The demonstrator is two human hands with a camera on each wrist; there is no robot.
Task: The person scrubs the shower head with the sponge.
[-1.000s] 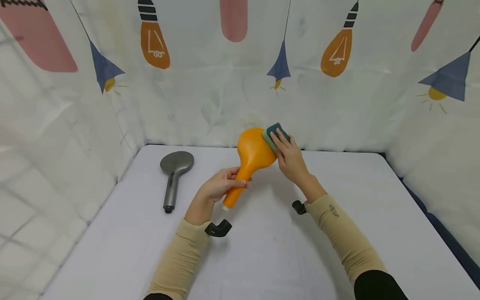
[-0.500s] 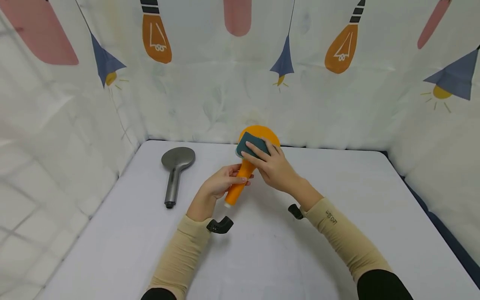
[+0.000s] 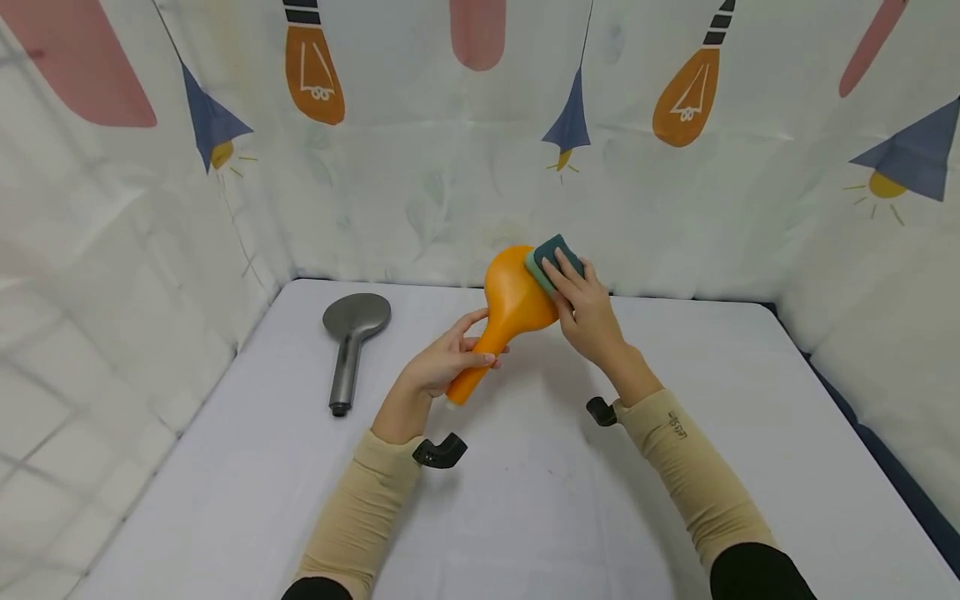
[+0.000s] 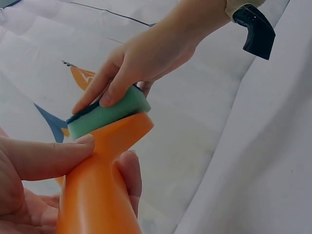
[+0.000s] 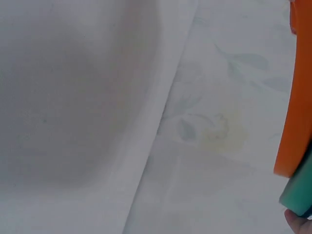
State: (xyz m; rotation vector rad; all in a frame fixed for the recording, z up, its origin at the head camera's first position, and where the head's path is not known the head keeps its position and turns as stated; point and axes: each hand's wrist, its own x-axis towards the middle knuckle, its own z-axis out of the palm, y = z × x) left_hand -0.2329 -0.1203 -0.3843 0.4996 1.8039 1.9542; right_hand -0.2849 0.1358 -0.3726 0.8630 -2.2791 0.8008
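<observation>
Over the back half of the table, an orange shower head (image 3: pixel 517 292) is held up at a slant, round head away from me. My left hand (image 3: pixel 442 358) grips its handle, with the thumb across the near side and fingers behind, as the left wrist view also shows. A sponge (image 4: pixel 109 111), pale green with a dark teal scouring side, lies against the flat side of the round head. My right hand (image 3: pixel 588 321) holds this sponge with fingers spread over the dark side and thumb along its edge. In the right wrist view only a fingertip (image 5: pixel 297 223) shows beside the sponge.
A grey shower head (image 3: pixel 348 350) lies on the white table (image 3: pixel 510 517), left of my hands. A printed fabric wall (image 3: pixel 390 192) rises right behind the table's back edge, and fabric hangs along both sides. Black camera mounts (image 3: pixel 439 451) stick out at the wrists.
The sponge and right hand went left across the orange shower head, then back to its right edge. The shower head turned slightly in the left hand, whose index finger now stretches up the handle.
</observation>
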